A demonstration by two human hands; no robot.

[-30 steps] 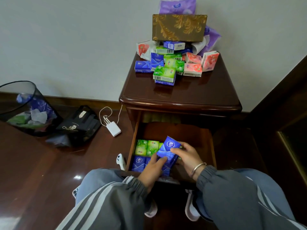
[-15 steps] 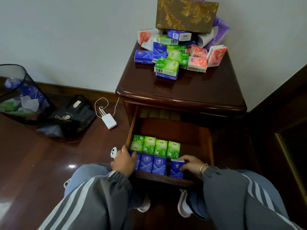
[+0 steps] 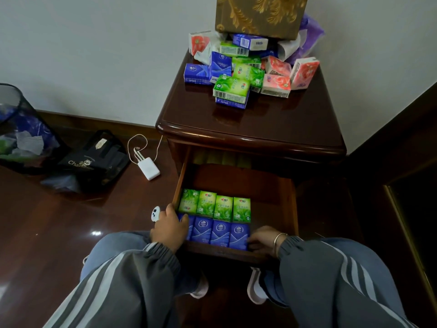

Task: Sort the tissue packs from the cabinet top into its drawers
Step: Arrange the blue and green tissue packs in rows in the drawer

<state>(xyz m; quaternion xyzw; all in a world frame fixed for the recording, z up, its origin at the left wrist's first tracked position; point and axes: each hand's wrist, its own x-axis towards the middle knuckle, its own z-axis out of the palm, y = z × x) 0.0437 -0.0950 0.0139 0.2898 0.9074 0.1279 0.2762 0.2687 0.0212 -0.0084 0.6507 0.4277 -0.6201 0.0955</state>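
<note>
Head view: glossy wood cabinet (image 3: pixel 250 129), white wall (image 3: pixel 94 55).

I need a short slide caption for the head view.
Both hands square up blue packs below green packs in the open drawer.

A glossy dark reddish-brown cabinet (image 3: pixel 250 129) stands against a pale grey-white wall (image 3: pixel 94 55). Its open drawer (image 3: pixel 272 200) holds a row of bright green tissue packs (image 3: pixel 214 208) and a row of deep blue packs (image 3: pixel 220 234) with pale swirls. On top, the loose pile (image 3: pixel 246 69) mixes green, blue and pink-and-white floral packs below a brown box (image 3: pixel 261 15) with gold leaf patterning. Grey sleeves (image 3: pixel 132 280) carry lighter stripes.
</note>
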